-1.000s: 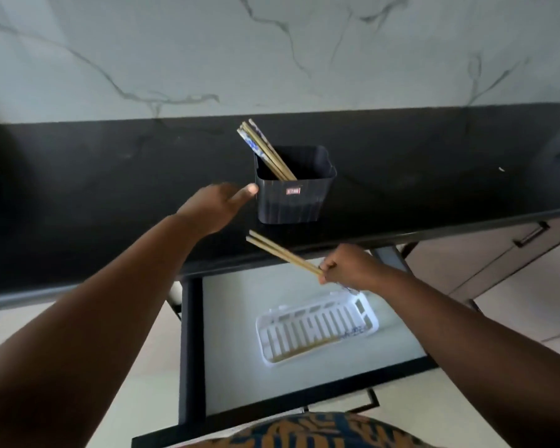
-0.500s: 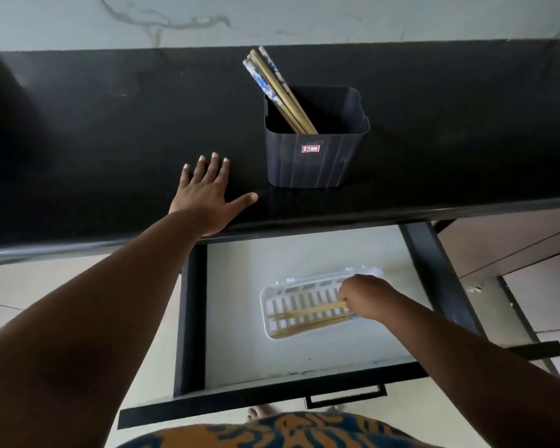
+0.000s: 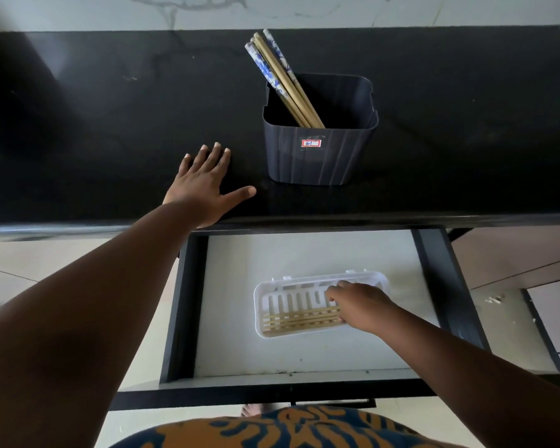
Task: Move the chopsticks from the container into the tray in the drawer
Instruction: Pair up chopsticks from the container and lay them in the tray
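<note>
A dark ribbed container stands on the black counter with several chopsticks, wooden and blue-patterned, leaning out to the upper left. Below it, the open drawer holds a white slotted tray. Wooden chopsticks lie flat along the tray's front side. My right hand hovers over the tray's right half with fingers loosely spread, covering the right ends of those chopsticks. My left hand rests flat on the counter, just left of the container, fingers apart and holding nothing.
The drawer's dark side rails and front edge frame the tray. A marble wall rises behind the counter. Cabinet fronts sit to the right, pale floor to the left. My patterned clothing shows at the bottom.
My right hand brought a pair of wooden chopsticks down from the counter edge into the tray and has loosened over them. My left hand dropped flat onto the counter.
</note>
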### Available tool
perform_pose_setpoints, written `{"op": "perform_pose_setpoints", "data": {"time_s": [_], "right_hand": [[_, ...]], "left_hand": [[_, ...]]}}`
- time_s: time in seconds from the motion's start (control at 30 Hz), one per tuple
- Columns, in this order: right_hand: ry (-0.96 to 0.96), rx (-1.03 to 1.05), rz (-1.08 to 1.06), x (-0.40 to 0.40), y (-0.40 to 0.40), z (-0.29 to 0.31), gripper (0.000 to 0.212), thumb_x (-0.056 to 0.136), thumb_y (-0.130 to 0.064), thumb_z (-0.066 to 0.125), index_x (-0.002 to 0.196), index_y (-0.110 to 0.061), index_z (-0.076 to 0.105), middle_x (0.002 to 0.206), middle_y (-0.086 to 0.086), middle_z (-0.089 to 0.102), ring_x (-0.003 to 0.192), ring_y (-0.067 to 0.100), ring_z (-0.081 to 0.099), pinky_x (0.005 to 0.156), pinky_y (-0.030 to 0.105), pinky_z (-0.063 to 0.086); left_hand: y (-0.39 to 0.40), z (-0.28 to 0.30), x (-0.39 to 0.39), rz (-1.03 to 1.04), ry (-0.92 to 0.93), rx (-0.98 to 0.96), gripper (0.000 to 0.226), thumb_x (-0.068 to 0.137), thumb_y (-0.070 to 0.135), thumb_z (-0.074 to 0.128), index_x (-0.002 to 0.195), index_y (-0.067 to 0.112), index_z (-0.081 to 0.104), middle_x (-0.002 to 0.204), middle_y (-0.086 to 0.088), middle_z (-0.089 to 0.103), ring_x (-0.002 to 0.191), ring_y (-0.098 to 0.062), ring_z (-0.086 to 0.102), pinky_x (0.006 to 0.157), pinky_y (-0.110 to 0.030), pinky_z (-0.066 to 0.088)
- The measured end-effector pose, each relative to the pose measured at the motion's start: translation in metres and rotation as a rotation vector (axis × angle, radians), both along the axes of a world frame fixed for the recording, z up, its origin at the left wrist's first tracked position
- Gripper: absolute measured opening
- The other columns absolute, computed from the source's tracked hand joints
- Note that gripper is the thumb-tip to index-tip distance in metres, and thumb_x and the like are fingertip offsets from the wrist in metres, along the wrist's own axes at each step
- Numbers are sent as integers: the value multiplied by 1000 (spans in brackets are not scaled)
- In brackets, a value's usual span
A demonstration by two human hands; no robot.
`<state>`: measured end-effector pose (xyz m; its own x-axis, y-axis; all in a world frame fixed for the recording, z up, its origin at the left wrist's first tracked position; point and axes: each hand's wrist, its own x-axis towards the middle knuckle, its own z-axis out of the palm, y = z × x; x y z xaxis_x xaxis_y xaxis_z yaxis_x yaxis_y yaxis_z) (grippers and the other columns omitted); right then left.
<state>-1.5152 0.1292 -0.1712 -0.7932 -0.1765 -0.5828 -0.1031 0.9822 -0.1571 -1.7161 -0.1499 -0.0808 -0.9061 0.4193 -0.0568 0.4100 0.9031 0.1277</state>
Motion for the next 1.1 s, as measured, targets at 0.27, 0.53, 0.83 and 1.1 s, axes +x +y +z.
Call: {"op": "perform_pose_setpoints", "data": {"time_s": [0.27,0.53,0.83,1.1], "right_hand": [[1,-197,-174,-19,-10,63,45,82,-40,68,123,-27,55,118,-3,61,103,19,60,80,30,46],[426,-778,-260,-98,-40,260,10,70,-38,74,80,-38,71,64,-18,69,54,-2,64,56,25,53],[688,-265,-306,-203,-53,256,24,81,-26,72,99,-12,65,92,7,68,85,28,65,67,33,50],[832,-109,-327,-213,-69,231,23,89,-27,63,104,-10,64,92,12,68,70,29,52,56,30,35]], "left_hand": [[2,3,2,15,-8,-19,104,73,90,10,154,25,-2,162,3,-8,147,-14,-14,120,-39,-7],[1,0,-1,33,17,-16,109,68,94,7,154,27,0,161,5,-7,146,-11,-14,120,-36,-7],[0,-1,-1,59,24,44,108,67,96,11,154,32,0,156,14,-13,142,-3,-20,115,-29,-15],[-1,-3,0,48,1,49,104,69,94,12,152,35,-6,154,15,-18,141,-6,-25,112,-29,-18]]}}
